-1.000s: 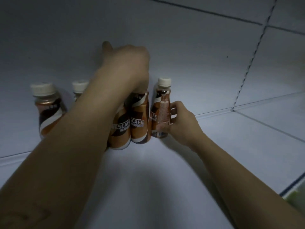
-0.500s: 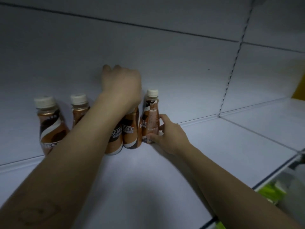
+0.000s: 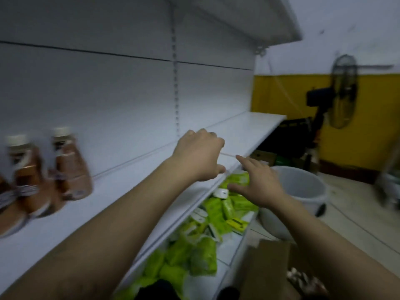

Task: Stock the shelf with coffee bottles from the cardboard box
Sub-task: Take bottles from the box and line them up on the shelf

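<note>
Brown coffee bottles (image 3: 71,165) with white caps stand blurred at the far left of the white shelf (image 3: 134,191), against its back panel. My left hand (image 3: 198,156) hovers over the shelf's front edge, fingers loosely curled, holding nothing. My right hand (image 3: 257,187) is just past the shelf edge, lower and to the right, fingers spread and empty. The cardboard box (image 3: 266,269) sits at the bottom right, with bottle caps (image 3: 303,280) showing inside it.
Green packets (image 3: 205,252) fill the shelf below. A white bucket (image 3: 300,191) stands on the floor to the right, a black fan (image 3: 342,92) before the yellow wall behind it. An upper shelf (image 3: 270,20) overhangs.
Both hands have let go of the bottles and pulled back to the right, off the shelf's rear. The view has swung right and down, bringing the lower shelf, bucket and box into sight.
</note>
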Demonstrator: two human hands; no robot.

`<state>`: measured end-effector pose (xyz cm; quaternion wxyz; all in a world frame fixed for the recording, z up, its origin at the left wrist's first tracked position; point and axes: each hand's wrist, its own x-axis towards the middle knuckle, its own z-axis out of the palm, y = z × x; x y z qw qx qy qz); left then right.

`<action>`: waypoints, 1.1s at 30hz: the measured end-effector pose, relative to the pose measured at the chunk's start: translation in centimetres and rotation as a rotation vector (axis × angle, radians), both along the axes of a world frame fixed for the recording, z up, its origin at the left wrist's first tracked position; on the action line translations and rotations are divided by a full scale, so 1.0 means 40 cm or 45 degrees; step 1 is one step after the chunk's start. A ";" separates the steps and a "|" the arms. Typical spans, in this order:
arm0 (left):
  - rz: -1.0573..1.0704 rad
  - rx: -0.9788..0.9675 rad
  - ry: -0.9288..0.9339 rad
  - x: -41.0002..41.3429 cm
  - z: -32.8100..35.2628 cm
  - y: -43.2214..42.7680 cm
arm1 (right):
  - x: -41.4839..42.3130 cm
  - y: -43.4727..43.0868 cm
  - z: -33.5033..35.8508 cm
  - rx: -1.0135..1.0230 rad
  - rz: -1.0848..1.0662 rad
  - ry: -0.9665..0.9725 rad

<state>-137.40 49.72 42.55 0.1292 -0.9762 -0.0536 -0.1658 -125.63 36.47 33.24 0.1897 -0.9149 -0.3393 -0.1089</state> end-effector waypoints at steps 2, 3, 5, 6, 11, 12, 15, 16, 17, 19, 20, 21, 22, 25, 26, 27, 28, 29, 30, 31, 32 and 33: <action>-0.144 -0.055 0.056 0.084 -0.055 -0.094 | 0.038 -0.153 -0.050 -0.027 -0.151 0.053; -0.200 -0.103 0.096 0.123 -0.089 -0.143 | 0.051 -0.226 -0.076 -0.041 -0.223 0.084; -0.291 -0.193 0.186 0.196 -0.169 -0.248 | 0.085 -0.363 -0.136 -0.060 -0.364 0.171; -0.325 -0.227 0.237 0.230 -0.212 -0.299 | 0.104 -0.426 -0.165 -0.063 -0.424 0.219; -0.436 -0.407 0.515 0.400 -0.443 -0.529 | 0.199 -0.706 -0.323 -0.030 -0.743 0.545; -0.441 -0.439 0.562 0.434 -0.491 -0.562 | 0.214 -0.750 -0.362 -0.013 -0.780 0.615; -0.421 -0.523 0.743 0.541 -0.651 -0.637 | 0.261 -0.846 -0.495 -0.001 -0.817 0.789; -0.406 -0.546 0.810 0.576 -0.710 -0.655 | 0.278 -0.863 -0.542 0.001 -0.830 0.863; -0.383 -0.571 0.873 0.609 -0.768 -0.671 | 0.295 -0.875 -0.594 0.006 -0.845 0.939; -0.321 -0.628 0.982 0.674 -0.890 -0.694 | 0.332 -0.887 -0.704 0.020 -0.868 1.111; -0.290 -0.680 1.030 0.704 -0.956 -0.699 | 0.353 -0.889 -0.759 0.052 -0.873 1.214; -0.263 -0.748 1.077 0.731 -1.022 -0.703 | 0.374 -0.888 -0.820 0.082 -0.870 1.329; -0.240 -0.827 1.133 0.754 -1.089 -0.706 | 0.390 -0.884 -0.876 0.101 -0.852 1.444; -0.149 -0.938 1.341 0.802 -1.295 -0.714 | 0.427 -0.845 -1.047 -0.006 -0.818 1.581; -0.108 -0.946 1.385 0.811 -1.351 -0.716 | 0.436 -0.832 -1.100 -0.048 -0.822 1.557; -0.073 -0.956 1.405 0.821 -1.401 -0.718 | 0.447 -0.823 -1.164 -0.063 -0.854 1.537; -0.042 -0.977 1.410 0.832 -1.451 -0.721 | 0.454 -0.822 -1.225 -0.058 -0.901 1.532; -0.033 -0.981 1.395 0.842 -1.497 -0.724 | 0.456 -0.816 -1.275 -0.072 -0.965 1.514; -0.047 -0.980 1.358 0.853 -1.538 -0.725 | 0.451 -0.811 -1.326 -0.105 -1.010 1.471; -0.080 -0.969 1.321 0.863 -1.570 -0.726 | 0.443 -0.799 -1.361 -0.187 -1.035 1.414; -0.122 -0.969 1.295 0.869 -1.598 -0.726 | 0.433 -0.781 -1.381 -0.305 -1.044 1.319; -0.167 -0.954 1.296 0.875 -1.621 -0.729 | 0.427 -0.764 -1.403 -0.396 -1.054 1.190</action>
